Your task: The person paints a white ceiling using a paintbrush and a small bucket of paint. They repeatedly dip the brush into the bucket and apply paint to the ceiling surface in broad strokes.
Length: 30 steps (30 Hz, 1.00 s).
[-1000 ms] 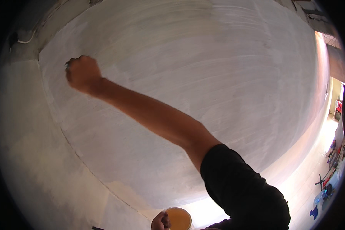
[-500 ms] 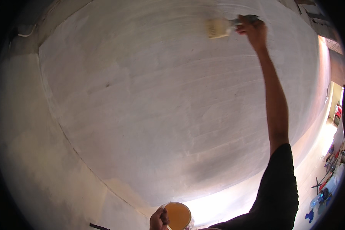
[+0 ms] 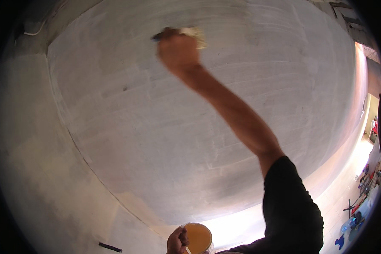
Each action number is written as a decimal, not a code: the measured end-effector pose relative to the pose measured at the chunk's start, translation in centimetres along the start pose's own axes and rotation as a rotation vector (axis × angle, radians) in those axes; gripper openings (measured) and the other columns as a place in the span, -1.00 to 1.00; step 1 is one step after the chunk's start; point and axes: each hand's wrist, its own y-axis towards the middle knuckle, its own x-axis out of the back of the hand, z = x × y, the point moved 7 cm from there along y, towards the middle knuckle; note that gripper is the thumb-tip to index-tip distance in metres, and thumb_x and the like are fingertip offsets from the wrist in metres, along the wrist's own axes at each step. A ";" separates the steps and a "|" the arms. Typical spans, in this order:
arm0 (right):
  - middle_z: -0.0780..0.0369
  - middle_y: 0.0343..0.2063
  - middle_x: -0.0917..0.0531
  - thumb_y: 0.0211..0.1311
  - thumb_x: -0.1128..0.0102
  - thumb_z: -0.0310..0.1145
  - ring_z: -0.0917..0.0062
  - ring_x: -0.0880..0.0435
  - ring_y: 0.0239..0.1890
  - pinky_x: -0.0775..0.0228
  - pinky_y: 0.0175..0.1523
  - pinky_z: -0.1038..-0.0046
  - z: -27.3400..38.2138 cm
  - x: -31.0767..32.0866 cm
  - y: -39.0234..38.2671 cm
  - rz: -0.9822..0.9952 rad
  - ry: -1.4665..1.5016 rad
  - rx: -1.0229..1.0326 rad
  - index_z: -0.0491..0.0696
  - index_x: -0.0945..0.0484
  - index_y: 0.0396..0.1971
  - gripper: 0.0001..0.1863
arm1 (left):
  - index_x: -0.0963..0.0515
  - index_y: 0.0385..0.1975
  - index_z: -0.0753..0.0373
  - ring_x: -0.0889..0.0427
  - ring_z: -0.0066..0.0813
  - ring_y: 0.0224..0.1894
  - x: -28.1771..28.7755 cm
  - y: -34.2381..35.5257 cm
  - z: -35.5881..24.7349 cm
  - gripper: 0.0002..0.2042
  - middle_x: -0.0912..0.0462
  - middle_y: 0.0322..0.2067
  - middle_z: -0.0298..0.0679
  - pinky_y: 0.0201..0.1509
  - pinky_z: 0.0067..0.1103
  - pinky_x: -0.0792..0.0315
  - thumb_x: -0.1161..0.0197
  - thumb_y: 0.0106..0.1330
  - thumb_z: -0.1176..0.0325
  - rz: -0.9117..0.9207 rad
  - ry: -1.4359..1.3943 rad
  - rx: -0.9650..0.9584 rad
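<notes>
With the right hand (image 3: 178,50), clasps a brush (image 3: 196,37) in a tight grip, high up at the wall (image 3: 241,97); with the left hand (image 3: 177,241), pinches a bucket (image 3: 205,227) by its left edge, below.

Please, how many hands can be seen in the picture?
2: the right hand, high before the wall, holding a brush; the left hand, at the bottom, holding the bucket.

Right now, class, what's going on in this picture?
A person's right hand grips a wide brush at the upper part of a pale wall; whether it touches is hard to tell. Low in view, the left hand holds a round container, yellow-orange inside, by its left side.
</notes>
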 end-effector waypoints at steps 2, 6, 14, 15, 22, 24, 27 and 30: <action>0.08 -0.59 -0.59 -0.04 -0.14 -0.48 0.35 -0.62 -0.62 -0.49 -0.56 0.35 4.7 -1.2 0.7 -0.053 0.265 -0.009 -0.22 -0.55 -0.54 -0.89 | -0.39 -0.56 0.06 -0.06 -0.73 -0.77 0.1 -0.3 -0.3 -0.74 -0.14 -0.76 -0.56 -0.72 -0.72 0.02 -0.01 0.44 0.29 -0.025 0.052 -0.030; 0.06 -0.58 -0.61 -0.02 -0.21 -0.51 0.33 -0.65 -0.55 -0.54 -0.43 0.35 13.5 -3.4 2.4 0.005 0.452 0.002 -0.24 -0.60 -0.53 -0.91 | -0.37 -0.57 0.06 -0.06 -0.73 -0.77 0.2 -0.9 -0.5 -0.74 -0.14 -0.76 -0.55 -0.73 -0.70 0.02 -0.02 0.44 0.28 -0.048 0.056 -0.030; 0.01 -0.62 -0.60 0.07 -0.19 -0.39 0.22 -0.63 -0.54 -0.49 -0.35 0.24 15.8 -4.8 2.3 0.135 0.782 -0.152 -0.18 -0.56 -0.61 -0.82 | -0.34 -0.61 0.04 -0.04 -0.72 -0.77 -1.1 -1.7 -1.1 -0.71 -0.11 -0.77 -0.55 -0.72 -0.68 0.05 -0.03 0.43 0.26 -0.063 0.088 -0.011; 0.03 -0.64 -0.60 0.10 -0.18 -0.36 0.23 -0.63 -0.55 -0.49 -0.36 0.24 14.6 -5.1 1.9 0.184 0.775 -0.182 -0.17 -0.56 -0.60 -0.79 | -0.34 -0.62 0.04 -0.04 -0.72 -0.77 -1.0 -1.8 -1.1 -0.71 -0.11 -0.77 -0.55 -0.71 -0.68 0.05 -0.03 0.43 0.27 -0.064 0.080 -0.024; 0.11 -0.61 -0.66 0.20 -0.21 -0.14 0.38 -0.66 -0.59 -0.51 -0.42 0.36 -8.7 -0.4 -2.3 0.120 0.694 -0.404 -0.16 -0.65 -0.53 -0.65 | -0.35 -0.64 0.02 -0.05 -0.71 -0.77 -1.2 -1.4 -1.8 -0.69 -0.13 -0.77 -0.54 -0.71 -0.68 0.04 0.00 0.44 0.28 -0.080 0.044 -0.061; 0.14 -0.57 -0.69 0.20 -0.22 -0.16 0.49 -0.69 -0.55 -0.52 -0.40 0.44 -15.2 2.1 -3.9 0.188 0.682 -0.588 -0.19 -0.64 -0.46 -0.66 | -0.36 -0.62 0.04 -0.06 -0.71 -0.77 -0.7 -1.3 -2.0 -0.70 -0.15 -0.77 -0.54 -0.71 -0.68 0.03 0.01 0.45 0.29 -0.089 0.052 -0.071; 0.15 -0.60 -0.68 0.23 -0.28 -0.14 0.59 -0.66 -0.58 -0.54 -0.42 0.56 -23.3 6.6 -5.3 0.119 0.674 -0.683 -0.22 -0.65 -0.39 -0.62 | -0.39 -0.55 0.09 -0.04 -0.72 -0.77 0.7 0.1 -1.8 -0.74 -0.15 -0.76 -0.54 -0.71 -0.68 0.04 0.05 0.44 0.28 0.017 0.049 -0.034; 0.19 -0.60 -0.67 0.20 -0.31 -0.12 0.60 -0.67 -0.56 -0.54 -0.42 0.56 -30.4 12.3 -5.9 0.130 0.390 -0.734 -0.21 -0.65 -0.38 -0.62 | -0.41 -0.47 0.13 0.00 -0.73 -0.77 1.5 2.3 -0.4 -0.79 -0.11 -0.74 -0.55 -0.69 -0.66 0.10 0.08 0.42 0.28 0.156 0.059 -0.010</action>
